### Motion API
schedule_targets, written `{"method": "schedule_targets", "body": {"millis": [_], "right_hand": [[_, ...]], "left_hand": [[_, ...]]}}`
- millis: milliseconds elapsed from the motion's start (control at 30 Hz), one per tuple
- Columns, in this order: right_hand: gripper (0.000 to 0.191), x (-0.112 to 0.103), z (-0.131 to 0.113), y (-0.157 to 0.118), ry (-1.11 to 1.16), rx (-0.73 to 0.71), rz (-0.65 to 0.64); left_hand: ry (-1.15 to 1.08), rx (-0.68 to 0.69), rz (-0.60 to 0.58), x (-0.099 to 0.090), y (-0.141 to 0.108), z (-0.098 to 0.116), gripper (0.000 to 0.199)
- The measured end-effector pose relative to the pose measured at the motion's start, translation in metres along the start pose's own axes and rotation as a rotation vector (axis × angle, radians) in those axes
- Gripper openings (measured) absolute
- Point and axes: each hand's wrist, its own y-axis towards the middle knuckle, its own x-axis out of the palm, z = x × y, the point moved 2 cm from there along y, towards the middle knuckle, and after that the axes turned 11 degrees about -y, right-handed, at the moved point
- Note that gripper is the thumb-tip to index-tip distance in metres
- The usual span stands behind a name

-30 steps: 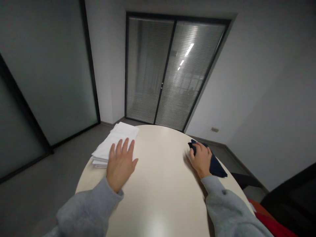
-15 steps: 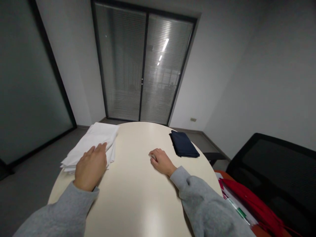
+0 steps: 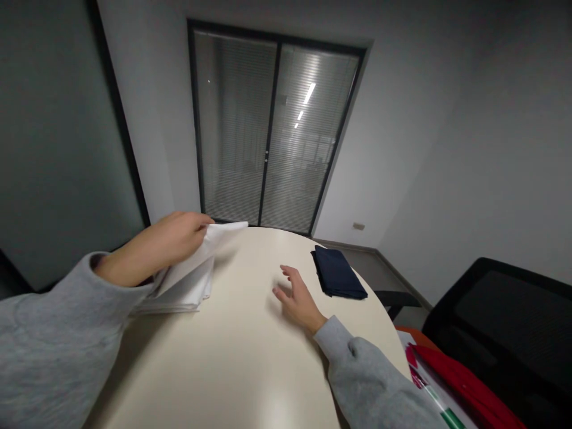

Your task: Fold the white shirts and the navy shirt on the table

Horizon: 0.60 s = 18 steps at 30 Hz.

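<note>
The left hand, flat over the pile half a second ago, is now raised with the upper white cloth pinched in its fingers, one corner lifting clear. Its wrist bends over the white stack at the table's left, the forearm coming in low from the side. The right hand, curled before, now has thumb and forefinger parted, holding nothing (its palm faces inward), above the bare middle of the table. Beyond it, the folded navy cloth lies unmoved near the right edge, beside a black chair.
</note>
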Motion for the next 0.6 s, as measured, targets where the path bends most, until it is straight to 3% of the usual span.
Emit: {"method": "schedule_targets", "body": {"millis": [67,133,200,300,367,433,533,600], "right_hand": [[0.073,-0.007,-0.003,0.003,0.190,0.077,0.042],[0.085,-0.018,-0.005,0.005,0.399,0.132,0.101],[0.086,-0.029,-0.007,0.005,0.610,0.201,0.144],[0.071,-0.039,-0.005,-0.003,0.789,0.383,0.084],[0.060,-0.039,0.002,-0.013,0.757,0.499,0.016],[0.055,-0.036,0.013,-0.024,0.625,0.549,-0.010],[0.052,-0.028,0.034,-0.036,0.357,0.562,0.012],[0.054,-0.023,0.046,-0.040,0.227,0.552,0.041]], "left_hand": [[-0.217,-0.021,-0.068,-0.008,0.008,0.017,0.034],[-0.507,-0.082,-0.172,-0.003,0.012,0.028,0.030],[-0.775,-0.128,-0.298,0.017,0.014,0.032,0.035],[-0.982,-0.170,-0.405,0.067,0.022,0.023,0.046],[-0.904,-0.189,-0.346,0.107,0.029,0.009,0.046],[-0.698,-0.176,-0.214,0.142,0.031,-0.002,0.042],[-0.469,0.056,-0.036,0.177,0.010,-0.002,0.038],[-0.409,0.275,-0.049,0.188,-0.016,0.008,0.042]]}}
